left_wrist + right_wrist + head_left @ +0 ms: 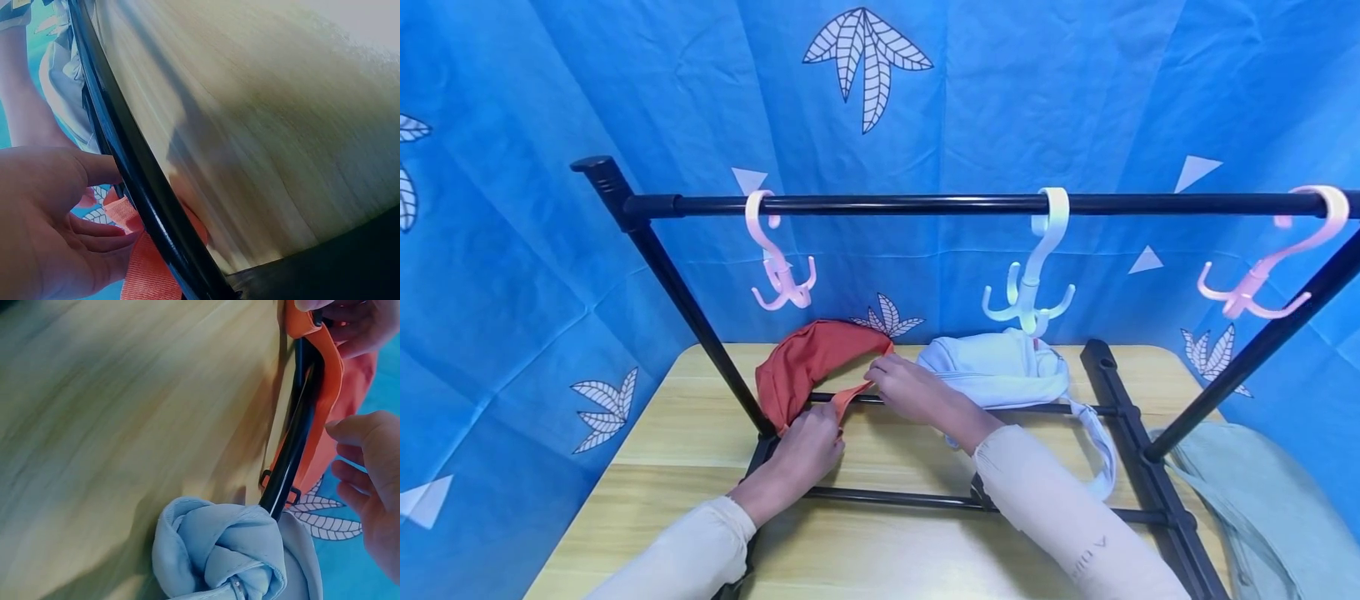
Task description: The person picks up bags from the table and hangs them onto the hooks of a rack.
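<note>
Brick-red cloth lies arched beyond the person's hands; it is a red bag (790,367) on the wooden table (677,417), at the 10 o'clock corner of the base of a black rack (702,333); its orange strap (850,395) trails from it towards 5 o'clock, beside the rack's lower bar (1082,409). From where I stand, the forearms in their pale sleeves (1052,500) slant inward, 1 from 7 o'clock and 1 from 5; the left hand (808,446) points towards 1 o'clock, its back turned up, thumb and fingers pinching the strap close against that bar. Up at its 2 o'clock, the right hand (906,387) bends in towards 10 o'clock; its fingers are loosely curved and parted, and 1 tip sits at the strap's edge; whether it presses there I cannot tell. At 3 o'clock from that hand rests a light-blue bag (992,358); farther out, towards 4, lies a grey-green bag (1285,492); above the red bag, near its 12 o'clock, a pink hook (790,287) hangs from the top bar (887,204).
</note>
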Motion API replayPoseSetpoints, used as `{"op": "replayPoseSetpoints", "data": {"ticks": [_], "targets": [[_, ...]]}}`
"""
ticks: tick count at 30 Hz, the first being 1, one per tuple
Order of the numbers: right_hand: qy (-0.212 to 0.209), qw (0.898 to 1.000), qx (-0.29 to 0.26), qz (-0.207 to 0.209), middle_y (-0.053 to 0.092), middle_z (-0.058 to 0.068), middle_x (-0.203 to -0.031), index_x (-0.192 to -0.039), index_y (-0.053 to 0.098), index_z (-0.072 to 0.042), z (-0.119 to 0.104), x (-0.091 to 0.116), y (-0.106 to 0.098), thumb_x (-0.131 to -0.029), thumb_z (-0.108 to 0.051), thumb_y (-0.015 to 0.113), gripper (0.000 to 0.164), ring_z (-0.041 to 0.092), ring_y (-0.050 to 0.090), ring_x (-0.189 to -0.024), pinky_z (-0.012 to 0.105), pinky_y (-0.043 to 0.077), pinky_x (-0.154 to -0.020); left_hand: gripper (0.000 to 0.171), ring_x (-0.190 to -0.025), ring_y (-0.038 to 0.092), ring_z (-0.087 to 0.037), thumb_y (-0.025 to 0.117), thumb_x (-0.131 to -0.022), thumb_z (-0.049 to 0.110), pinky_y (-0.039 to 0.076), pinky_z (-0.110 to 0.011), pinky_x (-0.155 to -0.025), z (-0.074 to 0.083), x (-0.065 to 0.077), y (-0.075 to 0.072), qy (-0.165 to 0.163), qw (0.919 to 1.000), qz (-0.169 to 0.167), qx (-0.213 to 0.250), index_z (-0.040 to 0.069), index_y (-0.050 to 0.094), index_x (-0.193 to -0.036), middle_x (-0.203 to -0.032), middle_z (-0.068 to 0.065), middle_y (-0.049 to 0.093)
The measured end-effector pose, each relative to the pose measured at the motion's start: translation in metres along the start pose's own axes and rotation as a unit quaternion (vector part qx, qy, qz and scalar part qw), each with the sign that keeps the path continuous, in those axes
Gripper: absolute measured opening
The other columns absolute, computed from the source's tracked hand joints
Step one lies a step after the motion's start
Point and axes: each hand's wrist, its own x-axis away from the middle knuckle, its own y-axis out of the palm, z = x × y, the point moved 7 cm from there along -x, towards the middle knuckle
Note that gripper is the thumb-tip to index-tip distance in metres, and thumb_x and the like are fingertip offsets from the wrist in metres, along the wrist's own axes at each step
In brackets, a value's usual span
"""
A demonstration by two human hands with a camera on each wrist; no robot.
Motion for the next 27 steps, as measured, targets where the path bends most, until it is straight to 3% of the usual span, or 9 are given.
{"op": "replayPoseSetpoints", "data": {"ticks": [5, 9, 17, 27], "targets": [[-0.018, 0.999, 0.026, -0.015, 0.073, 0.009, -0.112, -0.115, 0.075, -0.006, 0.001, -0.006, 0.005, -0.094, -0.002, 0.067, 0.022, 0.022, 0.069, -0.105, 0.030, 0.058, -0.096, 0.027, -0.061, 0.062, -0.020, 0.085, -0.081, 0.009, 0.055, -0.033, -0.054, -0.002, -0.002, 0.002, -0.006, 0.9998, -0.015, 0.011, -0.002, 0.062, -0.093, -0.075, -0.008, 0.061], [-0.013, 0.998, 0.021, -0.051, 0.073, 0.009, -0.114, -0.116, 0.075, -0.006, 0.003, -0.010, 0.011, -0.095, -0.001, 0.066, 0.023, 0.023, 0.069, -0.107, 0.031, 0.058, -0.098, 0.027, -0.058, 0.060, -0.018, 0.085, -0.082, 0.010, 0.054, -0.031, -0.051, -0.003, -0.004, 0.002, -0.004, 0.9995, -0.028, 0.012, -0.002, 0.063, -0.094, -0.075, -0.009, 0.061], [0.003, 0.993, 0.027, -0.114, 0.072, 0.008, -0.121, -0.124, 0.073, -0.008, 0.006, -0.019, 0.022, -0.098, -0.003, 0.066, 0.028, 0.022, 0.066, -0.114, 0.031, 0.056, -0.102, 0.022, -0.054, 0.053, -0.015, 0.082, -0.086, 0.010, 0.045, -0.027, -0.047, -0.010, -0.007, 0.007, -0.038, 0.9945, -0.085, 0.047, 0.002, 0.062, -0.092, -0.075, -0.008, 0.061], [0.022, 0.988, 0.019, -0.150, 0.070, 0.008, -0.123, -0.124, 0.073, -0.010, 0.011, -0.024, 0.033, -0.100, 0.000, 0.062, 0.028, 0.022, 0.065, -0.115, 0.032, 0.056, -0.103, 0.022, -0.054, 0.053, -0.014, 0.079, -0.086, 0.007, 0.045, -0.027, -0.047, -0.010, -0.008, 0.011, -0.027, 0.9948, -0.090, 0.039, 0.001, 0.060, -0.095, -0.073, -0.007, 0.063]]}}
